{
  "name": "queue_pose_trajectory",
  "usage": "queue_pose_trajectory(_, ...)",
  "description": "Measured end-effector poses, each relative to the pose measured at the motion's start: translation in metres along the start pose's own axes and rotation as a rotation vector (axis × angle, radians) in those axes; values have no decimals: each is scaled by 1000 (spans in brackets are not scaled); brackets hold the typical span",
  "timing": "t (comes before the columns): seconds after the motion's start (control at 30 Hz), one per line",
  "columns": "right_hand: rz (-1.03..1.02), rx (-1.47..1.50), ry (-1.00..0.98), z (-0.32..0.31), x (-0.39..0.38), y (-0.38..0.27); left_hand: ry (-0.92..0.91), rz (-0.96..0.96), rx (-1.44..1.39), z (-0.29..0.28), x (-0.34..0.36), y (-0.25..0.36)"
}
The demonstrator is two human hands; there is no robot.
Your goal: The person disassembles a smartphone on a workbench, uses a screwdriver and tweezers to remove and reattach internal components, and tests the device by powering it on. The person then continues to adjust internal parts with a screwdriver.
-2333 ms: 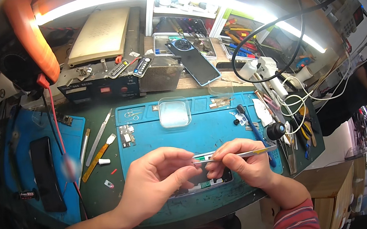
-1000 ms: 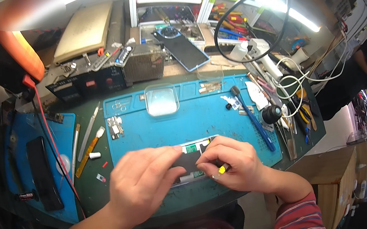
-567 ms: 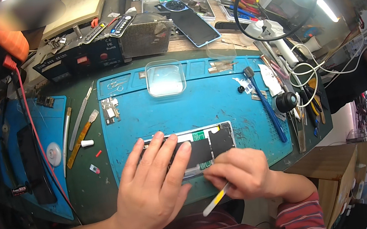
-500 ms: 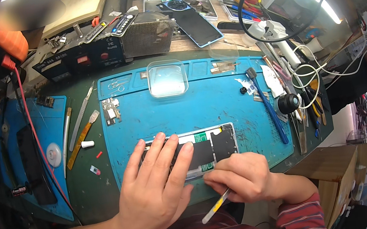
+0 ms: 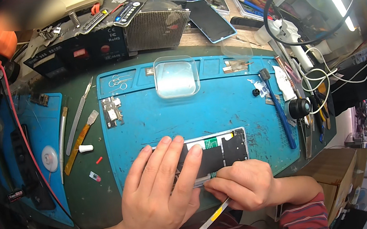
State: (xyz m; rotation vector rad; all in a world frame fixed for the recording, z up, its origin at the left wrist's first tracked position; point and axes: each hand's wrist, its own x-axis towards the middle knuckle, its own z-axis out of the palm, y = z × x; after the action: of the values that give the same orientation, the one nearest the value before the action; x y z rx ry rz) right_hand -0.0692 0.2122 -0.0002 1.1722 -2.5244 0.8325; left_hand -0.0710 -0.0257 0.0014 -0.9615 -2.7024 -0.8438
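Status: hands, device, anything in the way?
Left hand spread over opened device, hiding its left part. Right hand closed on slim metal tool, tip hidden. Device lying on blue mat.

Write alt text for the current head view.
A person's left hand spreads over an opened flat electronic device on a blue mat, while the right hand, holding a slim tool, is at its near edge. Beyond sits a clear square container.

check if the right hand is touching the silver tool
Touching: the head view shows the silver tool gripped in the right hand, its end sticking out.
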Motion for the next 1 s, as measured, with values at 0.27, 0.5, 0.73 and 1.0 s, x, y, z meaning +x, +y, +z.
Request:
queue_pose_trajectory(0.27, -96, -114, -4, 0, 2, -1, 7, -3, 1, 1, -1, 1)
queue_pose_trajectory(0.5, -134, -142, 8, 2, 3, 0, -25, -26, -76, -4, 0, 2)
queue_pose_trajectory(0.73, -151, -148, 0, 2, 3, -1, -93, -70, -189, -18, 5, -1)
queue_pose_trajectory(1.0, -157, -151, -5, 1, 3, -1, -70, -56, -198, -18, 6, -4)
